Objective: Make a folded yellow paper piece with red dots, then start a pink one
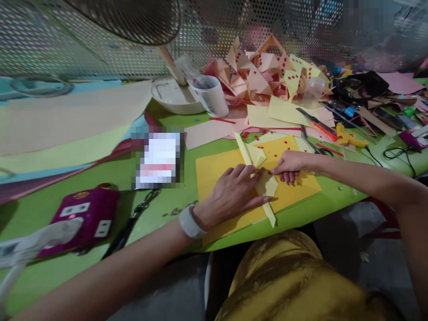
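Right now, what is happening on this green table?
A person is folding a pale yellow paper piece on top of a darker yellow sheet lying on the green table. The left hand presses flat on the fold, and the right hand pins it with its fingertips. Behind them sits a pile of folded paper shapes with red squares, beside a white cup, a utility knife and a yellow glue gun.
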{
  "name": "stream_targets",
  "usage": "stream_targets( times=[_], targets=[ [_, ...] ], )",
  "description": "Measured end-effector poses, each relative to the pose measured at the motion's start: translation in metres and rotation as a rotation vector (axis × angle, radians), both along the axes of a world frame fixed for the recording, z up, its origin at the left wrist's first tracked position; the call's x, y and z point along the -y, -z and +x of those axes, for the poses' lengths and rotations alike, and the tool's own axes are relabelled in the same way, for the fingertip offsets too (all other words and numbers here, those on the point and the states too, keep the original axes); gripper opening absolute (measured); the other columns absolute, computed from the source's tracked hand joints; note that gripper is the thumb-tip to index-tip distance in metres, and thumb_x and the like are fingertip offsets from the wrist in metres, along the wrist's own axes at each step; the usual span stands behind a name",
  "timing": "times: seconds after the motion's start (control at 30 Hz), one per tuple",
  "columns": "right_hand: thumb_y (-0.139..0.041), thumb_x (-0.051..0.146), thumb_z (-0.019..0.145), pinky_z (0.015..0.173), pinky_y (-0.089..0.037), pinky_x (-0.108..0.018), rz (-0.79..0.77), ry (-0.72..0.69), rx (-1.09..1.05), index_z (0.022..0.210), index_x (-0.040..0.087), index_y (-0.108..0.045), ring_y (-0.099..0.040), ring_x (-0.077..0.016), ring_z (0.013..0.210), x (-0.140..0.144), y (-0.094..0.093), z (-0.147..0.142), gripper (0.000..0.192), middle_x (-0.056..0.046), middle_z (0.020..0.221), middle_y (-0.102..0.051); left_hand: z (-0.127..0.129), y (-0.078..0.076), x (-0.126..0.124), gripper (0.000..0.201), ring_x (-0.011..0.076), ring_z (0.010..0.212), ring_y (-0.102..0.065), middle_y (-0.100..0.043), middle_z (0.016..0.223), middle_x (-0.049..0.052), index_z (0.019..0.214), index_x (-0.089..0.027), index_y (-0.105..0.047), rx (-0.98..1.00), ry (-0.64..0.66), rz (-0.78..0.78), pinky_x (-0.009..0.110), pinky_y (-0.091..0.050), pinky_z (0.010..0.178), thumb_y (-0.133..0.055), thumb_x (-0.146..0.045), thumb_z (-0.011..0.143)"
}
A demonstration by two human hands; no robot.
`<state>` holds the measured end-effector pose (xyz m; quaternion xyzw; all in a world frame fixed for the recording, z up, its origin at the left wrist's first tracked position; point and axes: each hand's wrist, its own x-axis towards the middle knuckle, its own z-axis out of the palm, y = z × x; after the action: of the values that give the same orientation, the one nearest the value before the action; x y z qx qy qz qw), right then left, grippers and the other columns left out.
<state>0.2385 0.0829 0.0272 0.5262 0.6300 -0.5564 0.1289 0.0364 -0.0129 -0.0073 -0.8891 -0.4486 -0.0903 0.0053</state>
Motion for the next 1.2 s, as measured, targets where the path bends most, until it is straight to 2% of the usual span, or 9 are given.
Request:
stream_targets(
  times=[0.17, 0.23, 0.27, 0.33, 0.4, 0.47, 0.7, 1.0, 1.2],
  targets=[
    [-0.075, 0.045, 0.083, 0.042, -0.036, -0.018, -0.01, -0.019, 0.006, 0.062, 0.009, -0.067, -0.058, -0.008, 0.042, -0.001, 0.0, -0.002, 0.042, -0.003, 0.046, -0.063, -0.008, -0.012, -0.013, 0.053, 0.0251, 0.092, -0.062, -0.064, 0.106, 0.011, 0.123, -0.023, -0.066, 0.19, 0.001, -0.102, 0.039, -0.051, 0.082, -0.044, -0.062, 0.095],
    [-0.075, 0.045, 0.082, 0.042, -0.036, -0.018, -0.002, -0.006, -0.004, 0.062, 0.009, -0.067, -0.059, -0.0087, 0.043, -0.002, 0.002, -0.002, 0.042, -0.003, 0.046, -0.063, -0.01, -0.022, -0.026, 0.051, 0.0226, 0.084, -0.063, -0.066, 0.096, 0.009, 0.112, -0.019, -0.069, 0.307, -0.131, -0.18, 0.034, -0.05, 0.074, -0.047, -0.061, 0.092],
    [-0.075, 0.045, 0.082, 0.041, -0.036, -0.018, 0.001, 0.0, -0.005, 0.062, 0.009, -0.067, -0.059, -0.009, 0.043, -0.002, 0.004, -0.001, 0.043, -0.004, 0.046, -0.063, -0.009, -0.027, -0.034, 0.05, 0.0205, 0.072, -0.061, -0.066, 0.083, 0.007, 0.097, -0.018, -0.071, 0.318, -0.215, -0.256, 0.032, -0.048, 0.066, -0.049, -0.062, 0.09],
    [-0.075, 0.046, 0.082, 0.04, -0.036, -0.018, 0.001, 0.004, -0.01, 0.061, 0.01, -0.066, -0.06, -0.0094, 0.042, -0.003, 0.006, 0.0, 0.043, -0.004, 0.046, -0.063, -0.006, -0.037, -0.048, 0.053, 0.0166, 0.053, -0.055, -0.059, 0.058, 0.003, 0.068, -0.018, -0.066, 0.289, -0.315, -0.57, 0.028, -0.042, 0.054, -0.05, -0.064, 0.087],
    [-0.075, 0.047, 0.082, 0.039, -0.036, -0.017, -0.004, 0.002, -0.018, 0.059, 0.01, -0.065, -0.059, -0.0092, 0.041, -0.002, 0.007, -0.001, 0.044, -0.004, 0.045, -0.063, -0.002, -0.042, -0.061, 0.056, 0.0148, 0.045, -0.052, -0.054, 0.046, 0.002, 0.054, -0.018, -0.06, 0.276, -0.341, -0.845, 0.027, -0.04, 0.05, -0.056, -0.067, 0.082],
    [-0.075, 0.047, 0.082, 0.039, -0.036, -0.016, -0.005, 0.005, -0.018, 0.058, 0.01, -0.064, -0.059, -0.0087, 0.04, -0.001, 0.005, -0.001, 0.046, -0.004, 0.044, -0.062, 0.002, -0.042, -0.069, 0.056, 0.0136, 0.042, -0.049, -0.052, 0.042, 0.002, 0.05, -0.018, -0.062, 0.274, -0.329, -0.963, 0.027, -0.04, 0.049, -0.062, -0.066, 0.078],
    [-0.078, 0.049, 0.079, 0.038, -0.038, -0.016, 0.003, 0.018, -0.002, 0.056, 0.01, -0.063, -0.059, -0.0087, 0.039, 0.002, 0.002, -0.004, 0.047, -0.004, 0.044, -0.063, -0.001, -0.026, -0.077, 0.054, 0.0112, 0.041, -0.043, -0.051, 0.043, 0.002, 0.049, -0.017, -0.066, 0.284, -0.345, -1.071, 0.026, -0.036, 0.046, -0.072, -0.067, 0.07],
    [-0.075, 0.041, 0.084, 0.039, -0.04, -0.015, 0.011, 0.037, -0.022, 0.055, 0.01, -0.063, -0.059, -0.0084, 0.038, 0.003, 0.002, -0.003, 0.044, -0.005, 0.045, -0.064, 0.001, -0.043, -0.08, 0.046, 0.0096, 0.038, -0.034, -0.041, 0.037, 0.0, 0.041, -0.018, -0.062, 0.25, -0.381, -1.089, 0.025, -0.026, 0.044, -0.073, -0.05, 0.072],
    [-0.073, 0.038, 0.086, 0.038, -0.039, -0.013, 0.014, 0.047, -0.041, 0.055, 0.01, -0.062, -0.06, -0.0075, 0.039, 0.003, 0.002, -0.003, 0.043, -0.004, 0.045, -0.064, 0.0, -0.047, -0.079, 0.043, 0.0121, 0.039, -0.039, -0.05, 0.039, 0.003, 0.04, -0.019, -0.062, 0.232, -0.405, -1.066, 0.027, -0.029, 0.047, -0.073, -0.047, 0.071]
  ],
)
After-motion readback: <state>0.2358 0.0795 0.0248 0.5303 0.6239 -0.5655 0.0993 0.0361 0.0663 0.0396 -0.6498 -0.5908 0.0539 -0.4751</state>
